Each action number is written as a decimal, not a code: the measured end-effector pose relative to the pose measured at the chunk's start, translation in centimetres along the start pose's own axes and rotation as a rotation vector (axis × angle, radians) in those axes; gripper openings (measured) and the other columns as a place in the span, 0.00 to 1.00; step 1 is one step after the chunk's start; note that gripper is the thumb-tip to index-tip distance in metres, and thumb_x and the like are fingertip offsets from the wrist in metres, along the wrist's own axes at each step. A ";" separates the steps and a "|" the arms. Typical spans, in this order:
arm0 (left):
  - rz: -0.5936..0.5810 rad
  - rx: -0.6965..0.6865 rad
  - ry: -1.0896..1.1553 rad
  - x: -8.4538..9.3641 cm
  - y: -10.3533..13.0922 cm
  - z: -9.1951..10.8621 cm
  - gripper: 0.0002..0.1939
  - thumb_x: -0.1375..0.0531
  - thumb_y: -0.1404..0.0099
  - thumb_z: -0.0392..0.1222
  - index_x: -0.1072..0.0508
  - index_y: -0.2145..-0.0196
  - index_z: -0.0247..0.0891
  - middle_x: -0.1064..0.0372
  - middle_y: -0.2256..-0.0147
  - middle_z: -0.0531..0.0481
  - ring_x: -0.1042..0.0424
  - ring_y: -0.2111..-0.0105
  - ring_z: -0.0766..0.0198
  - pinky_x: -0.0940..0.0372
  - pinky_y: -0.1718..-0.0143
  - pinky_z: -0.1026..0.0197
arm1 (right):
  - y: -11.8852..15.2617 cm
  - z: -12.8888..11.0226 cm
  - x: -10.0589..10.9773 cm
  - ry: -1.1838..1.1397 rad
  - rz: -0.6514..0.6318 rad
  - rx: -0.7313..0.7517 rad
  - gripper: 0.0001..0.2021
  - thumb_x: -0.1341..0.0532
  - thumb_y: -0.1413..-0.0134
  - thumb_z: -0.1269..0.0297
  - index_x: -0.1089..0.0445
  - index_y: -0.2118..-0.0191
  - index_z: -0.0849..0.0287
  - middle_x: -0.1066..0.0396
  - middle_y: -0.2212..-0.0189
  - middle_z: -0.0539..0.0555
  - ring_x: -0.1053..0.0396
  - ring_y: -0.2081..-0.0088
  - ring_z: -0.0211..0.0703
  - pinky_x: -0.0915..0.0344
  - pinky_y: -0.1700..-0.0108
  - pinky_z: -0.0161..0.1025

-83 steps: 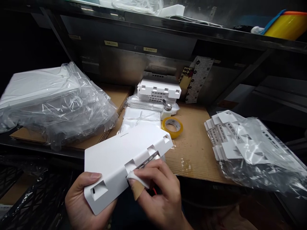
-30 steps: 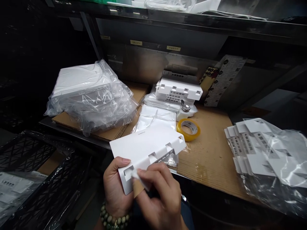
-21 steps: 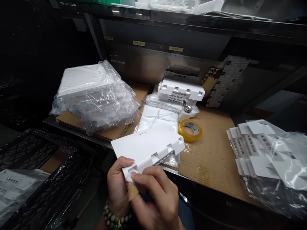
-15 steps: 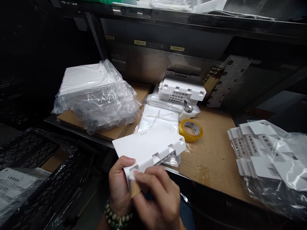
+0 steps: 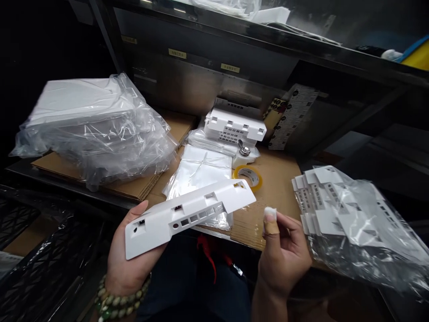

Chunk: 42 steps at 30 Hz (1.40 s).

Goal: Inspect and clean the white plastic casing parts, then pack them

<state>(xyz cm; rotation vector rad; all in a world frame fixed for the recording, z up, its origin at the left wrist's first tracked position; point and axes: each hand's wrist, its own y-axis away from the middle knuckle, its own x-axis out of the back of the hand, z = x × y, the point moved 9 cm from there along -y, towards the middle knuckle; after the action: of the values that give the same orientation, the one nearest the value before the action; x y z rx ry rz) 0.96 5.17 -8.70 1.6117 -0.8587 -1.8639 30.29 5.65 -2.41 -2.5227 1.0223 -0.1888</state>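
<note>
My left hand (image 5: 122,264) holds a white plastic cover (image 5: 197,199) from beneath at its left end, thumb along the edge. The cover is tilted, showing a row of rectangular ports and several square notches. To the right of it, apart from it, my right hand (image 5: 284,257) pinches a small white wad (image 5: 270,212), perhaps cotton or cloth. A tan wrap (image 5: 271,228) covers part of that thumb. Behind the cover lie a stack of clear plastic bags (image 5: 204,167) tied with string, and a roll of yellow tape (image 5: 250,175).
Bagged white panels (image 5: 87,112) are piled on cardboard at left. More bagged port covers (image 5: 348,210) lie at right. Behind the tape stand a small bottle with a metal lid (image 5: 244,152) and stacked white covers (image 5: 236,123). A metal shelf (image 5: 228,29) crosses overhead.
My right hand has moved away from the cover to the right with the wad. My left hand has shifted left and turned the cover's port side into view. The view has swung right.
</note>
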 end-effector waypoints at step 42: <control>-0.312 -0.896 -1.309 -6.4 2.8 2.0 0.14 0.22 0.55 0.53 0.16 0.73 0.45 0.19 0.70 0.52 0.23 0.69 0.62 0.28 0.68 0.74 | -3.3 4.4 1.1 -0.145 -0.250 -0.215 0.14 0.39 0.33 0.52 0.35 0.52 0.56 0.21 0.58 0.56 0.25 0.64 0.40 0.27 0.61 0.38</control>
<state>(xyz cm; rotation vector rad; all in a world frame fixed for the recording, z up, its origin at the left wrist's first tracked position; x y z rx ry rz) -0.14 8.29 -2.24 -0.1538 -0.0403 -2.8594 34.33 8.44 -5.03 -2.8083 0.7020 0.0364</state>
